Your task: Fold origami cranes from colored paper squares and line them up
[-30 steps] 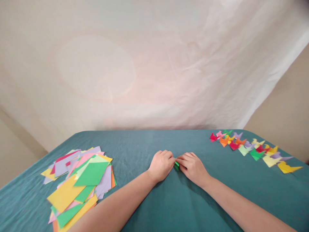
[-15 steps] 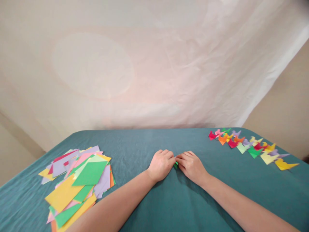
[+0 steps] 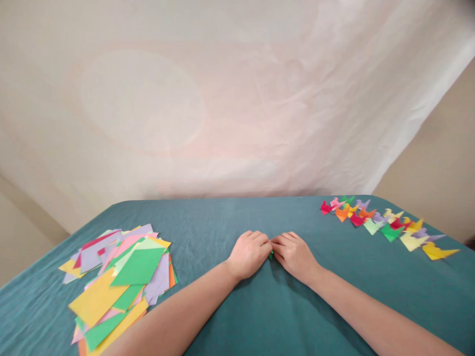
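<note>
My left hand (image 3: 249,253) and my right hand (image 3: 294,255) rest side by side on the teal tablecloth (image 3: 260,316) in the middle of the table. Both have their fingers curled and pressed together on a small folded green paper (image 3: 271,255). Only a sliver of the green paper shows between the two hands; the rest is hidden under the fingers.
A loose pile of coloured paper squares (image 3: 118,277) lies at the left of the table. Several folded paper figures (image 3: 386,225) in many colours stand in a row at the far right. A white cloth backdrop (image 3: 222,99) hangs behind the table.
My hands have closed in on each other, so less of the green paper shows than a second ago. The view has shifted slightly.
</note>
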`<state>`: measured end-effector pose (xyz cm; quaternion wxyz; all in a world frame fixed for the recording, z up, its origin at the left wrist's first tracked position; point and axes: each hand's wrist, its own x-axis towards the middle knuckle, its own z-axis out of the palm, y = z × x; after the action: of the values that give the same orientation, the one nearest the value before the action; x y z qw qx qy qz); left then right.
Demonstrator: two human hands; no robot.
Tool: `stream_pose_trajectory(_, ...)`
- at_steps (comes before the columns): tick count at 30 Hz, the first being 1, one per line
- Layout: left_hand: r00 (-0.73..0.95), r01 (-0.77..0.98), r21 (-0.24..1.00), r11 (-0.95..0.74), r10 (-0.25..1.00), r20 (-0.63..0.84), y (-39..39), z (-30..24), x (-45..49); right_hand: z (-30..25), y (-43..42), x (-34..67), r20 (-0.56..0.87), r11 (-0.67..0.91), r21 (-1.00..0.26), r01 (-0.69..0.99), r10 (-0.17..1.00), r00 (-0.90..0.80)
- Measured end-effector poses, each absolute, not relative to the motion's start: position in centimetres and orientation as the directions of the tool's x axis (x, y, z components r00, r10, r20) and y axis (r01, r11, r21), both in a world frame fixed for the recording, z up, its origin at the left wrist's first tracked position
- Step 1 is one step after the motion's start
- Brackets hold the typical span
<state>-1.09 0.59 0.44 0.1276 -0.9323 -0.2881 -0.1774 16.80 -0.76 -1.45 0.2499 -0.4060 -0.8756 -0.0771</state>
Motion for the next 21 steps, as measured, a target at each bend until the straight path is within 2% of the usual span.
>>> stream_pose_trajectory(13,0.787,0.555,-0.089,-0.827,0.488,0.378,0.26,1.10,-1.00,-1.54,-0.74,16.89,0.483,0.637,-0.054,0.769,0.691,-0.538)
stream_pose_trajectory(21,0.668,0.638,0.141,-0.757,0.635,0.388,0.54,1.07,-1.70,-1.04,-0.96,16.84,0.467,0.643,-0.044,0.765,0.690,-0.553)
